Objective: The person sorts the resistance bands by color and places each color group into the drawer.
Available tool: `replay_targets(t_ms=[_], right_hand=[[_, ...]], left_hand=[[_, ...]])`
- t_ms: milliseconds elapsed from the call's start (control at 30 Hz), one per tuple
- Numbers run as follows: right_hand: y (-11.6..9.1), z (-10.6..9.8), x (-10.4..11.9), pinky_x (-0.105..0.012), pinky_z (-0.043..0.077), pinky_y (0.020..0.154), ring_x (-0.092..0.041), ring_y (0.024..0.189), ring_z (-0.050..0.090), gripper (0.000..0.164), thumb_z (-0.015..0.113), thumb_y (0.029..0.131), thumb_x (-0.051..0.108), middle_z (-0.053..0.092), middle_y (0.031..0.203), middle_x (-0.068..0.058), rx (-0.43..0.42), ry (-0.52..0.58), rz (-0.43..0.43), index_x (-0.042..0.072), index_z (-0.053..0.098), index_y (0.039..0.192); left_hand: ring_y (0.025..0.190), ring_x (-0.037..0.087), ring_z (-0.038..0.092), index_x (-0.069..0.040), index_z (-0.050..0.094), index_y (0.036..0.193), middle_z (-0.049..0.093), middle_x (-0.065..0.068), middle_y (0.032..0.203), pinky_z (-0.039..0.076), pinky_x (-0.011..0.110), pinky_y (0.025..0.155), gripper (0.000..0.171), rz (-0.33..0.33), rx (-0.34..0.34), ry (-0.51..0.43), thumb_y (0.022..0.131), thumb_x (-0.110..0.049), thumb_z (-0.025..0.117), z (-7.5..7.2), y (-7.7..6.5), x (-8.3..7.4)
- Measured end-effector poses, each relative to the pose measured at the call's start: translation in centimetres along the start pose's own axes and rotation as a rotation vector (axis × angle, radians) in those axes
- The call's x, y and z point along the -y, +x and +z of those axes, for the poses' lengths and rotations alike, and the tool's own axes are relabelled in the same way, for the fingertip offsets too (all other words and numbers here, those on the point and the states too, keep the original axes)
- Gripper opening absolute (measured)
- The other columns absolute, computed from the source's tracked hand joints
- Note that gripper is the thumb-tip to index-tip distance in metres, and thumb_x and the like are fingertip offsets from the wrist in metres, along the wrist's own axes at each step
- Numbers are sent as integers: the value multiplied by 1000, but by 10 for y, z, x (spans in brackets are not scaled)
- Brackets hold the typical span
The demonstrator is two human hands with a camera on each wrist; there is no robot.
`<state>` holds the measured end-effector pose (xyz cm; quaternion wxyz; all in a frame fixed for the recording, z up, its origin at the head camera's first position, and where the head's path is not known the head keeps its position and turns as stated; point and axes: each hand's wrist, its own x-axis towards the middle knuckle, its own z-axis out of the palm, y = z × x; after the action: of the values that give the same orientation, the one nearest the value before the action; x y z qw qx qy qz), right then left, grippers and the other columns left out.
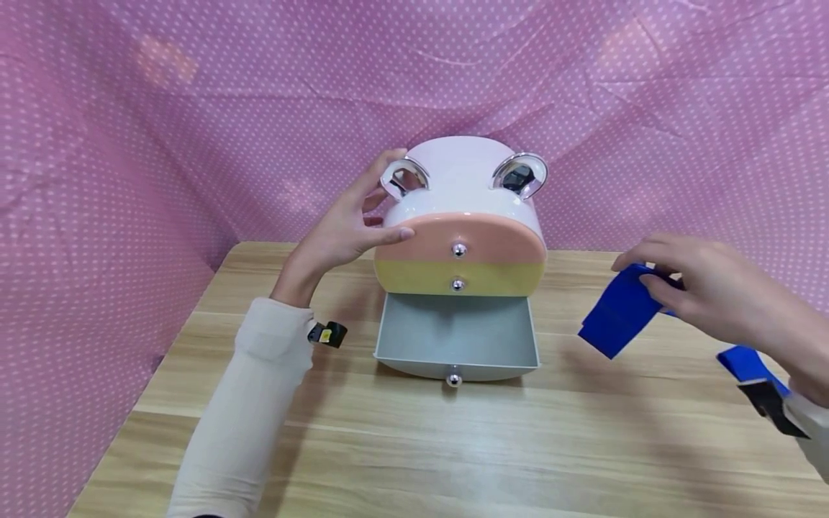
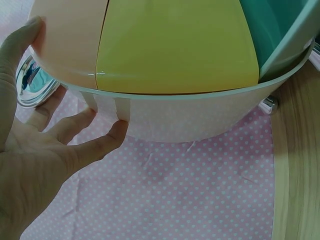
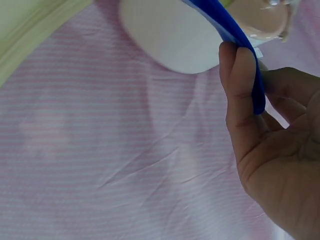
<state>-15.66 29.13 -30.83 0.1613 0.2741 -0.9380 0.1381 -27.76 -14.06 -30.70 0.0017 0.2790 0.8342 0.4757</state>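
A small white drawer box [image 1: 463,173] with two chrome ear-shaped loops stands on the table. Its peach drawer [image 1: 479,237] and yellow drawer [image 1: 414,275] are closed; the grey-green bottom drawer [image 1: 427,331] is pulled out. My left hand [image 1: 343,223] grips the box's left side, thumb on the peach front and fingers spread along the white side [image 2: 170,115]. To the right of the box, my right hand [image 1: 712,288] pinches a flat, folded blue piece [image 1: 618,313] between thumb and fingers, held above the table. In the right wrist view the blue piece [image 3: 257,85] looks thin and bent.
Another blue piece [image 1: 754,367] lies at the right, partly behind the right wrist and its black strap [image 1: 771,406]. Wood-grain table [image 1: 414,453] spreads in front of the box. A pink dotted cloth [image 1: 311,86] hangs behind and at the left.
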Motion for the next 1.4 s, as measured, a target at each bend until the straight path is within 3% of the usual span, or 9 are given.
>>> replay_targets(t_ms=[233,400,633,767,833,1000,1400], right_hand=[[19,-6,37,-20,58,68,2,85,60,40,78,79,-12,76,101,5,-58,29,-18,17,77,108],[32,1,62,-16,58,70,0,85,62,40,77,81,-14,76,100,6,-102,160,-65,16,78,109],[49,22,96,-34,65,70,-20,89,74,32,71,90,-12,77,111,-9,-12,351,-25,6,75,116],[58,37,109,-32,64,68,-23,91,72,27,67,92,-11,75,110,-12,13,393,9,4,75,113],[62,44,113,-28,63,63,-21,84,73,23,67,93,-10,74,109,-14,33,418,32,2,73,112],[73,63,121,-22,57,56,-9,62,68,19,64,94,-9,74,104,-13,59,420,63,1,73,107],[96,94,147,-28,55,66,-18,79,63,19,66,94,-6,73,102,-10,76,407,85,-1,74,110]], left_hand=[[154,34,40,-46,28,162,34,-1,168,45,59,117,101,3,4,-17,86,-19,89,0,1,1],[155,36,38,-45,27,163,30,-2,170,45,60,118,102,4,6,-22,86,-19,89,0,2,1],[155,36,37,-44,27,163,31,-2,170,44,62,118,101,14,9,-34,86,-17,88,1,1,1],[155,36,38,-43,28,163,33,-2,169,44,62,117,101,20,6,-35,86,-17,88,2,0,-1],[155,36,38,-43,28,163,32,-2,169,44,62,117,101,19,7,-32,86,-17,88,2,0,-1],[155,36,38,-42,28,163,33,-1,169,44,63,117,101,18,10,-30,86,-17,88,2,0,-1],[154,37,39,-45,28,163,35,-1,167,46,61,116,100,23,9,-32,87,-19,87,1,-1,1]])
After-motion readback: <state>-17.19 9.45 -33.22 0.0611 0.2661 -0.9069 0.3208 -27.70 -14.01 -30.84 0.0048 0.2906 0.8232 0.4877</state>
